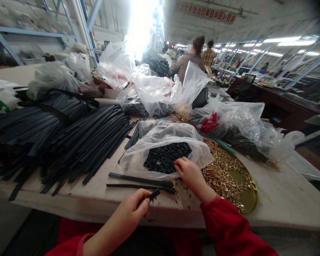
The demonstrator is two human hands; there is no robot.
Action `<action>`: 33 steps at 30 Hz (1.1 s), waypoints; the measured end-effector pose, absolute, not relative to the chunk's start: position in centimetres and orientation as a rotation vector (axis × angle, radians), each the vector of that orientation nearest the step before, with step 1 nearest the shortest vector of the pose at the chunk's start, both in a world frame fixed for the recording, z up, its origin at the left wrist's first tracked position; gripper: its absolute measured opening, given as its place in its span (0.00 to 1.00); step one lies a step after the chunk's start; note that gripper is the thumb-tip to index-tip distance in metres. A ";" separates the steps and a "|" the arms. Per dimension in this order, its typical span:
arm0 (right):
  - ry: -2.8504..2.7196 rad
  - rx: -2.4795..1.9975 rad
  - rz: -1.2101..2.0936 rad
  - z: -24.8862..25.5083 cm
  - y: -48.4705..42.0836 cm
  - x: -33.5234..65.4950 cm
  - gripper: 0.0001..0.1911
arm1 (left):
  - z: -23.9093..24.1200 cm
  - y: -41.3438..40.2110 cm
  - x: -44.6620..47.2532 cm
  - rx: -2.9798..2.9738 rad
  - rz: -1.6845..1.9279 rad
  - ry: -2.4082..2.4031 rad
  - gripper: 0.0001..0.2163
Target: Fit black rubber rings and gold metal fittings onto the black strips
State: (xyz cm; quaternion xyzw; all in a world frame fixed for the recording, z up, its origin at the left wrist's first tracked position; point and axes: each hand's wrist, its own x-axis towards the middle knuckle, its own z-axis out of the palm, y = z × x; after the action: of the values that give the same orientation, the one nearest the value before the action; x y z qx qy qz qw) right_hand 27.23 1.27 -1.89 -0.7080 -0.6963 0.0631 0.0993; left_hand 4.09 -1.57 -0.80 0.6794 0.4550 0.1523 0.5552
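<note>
My left hand (134, 208) is closed around a black strap (152, 195), whose end sticks out past the thumb. Over the near right side of an open plastic bag (130, 156), my right hand (190, 174) has its fingertips pinched together. Whatever they may grip is too small to make out. Small black loop-like pieces (165, 156) fill the bag. Between the hands and the bag lie two black straps (138, 179), with gold-coloured metal at their right ends. Right of my right hand, many small gold metal hardware pieces (221, 174) lie on a round yellowish tray (252, 202).
A large pile of long black strips (93, 138) covers the table's left side. Filled clear bags (160, 92) line the back, and another bag (237, 124) lies at right. A teal stick (225, 145) rests by the tray. Two people (192, 60) are farther back.
</note>
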 end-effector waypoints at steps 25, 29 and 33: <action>-0.932 -1.171 1.497 -1.1 -2.0 21.7 0.17 | 1.9 0.2 6.0 1.659 0.604 1.191 0.09; -1.070 -1.215 1.261 -1.8 -2.9 20.6 0.16 | 1.3 -0.5 5.4 1.757 0.552 1.254 0.09; -1.109 -1.190 1.299 -2.1 -3.4 20.7 0.15 | 1.3 -1.1 4.7 1.814 0.454 1.177 0.09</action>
State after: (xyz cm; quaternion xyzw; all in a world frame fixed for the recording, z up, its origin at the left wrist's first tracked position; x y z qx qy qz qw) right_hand 20.72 -3.45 -2.12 -0.4933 -0.4595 0.5385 0.5055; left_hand 4.67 -1.05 1.33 0.7334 0.4760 0.1837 0.4492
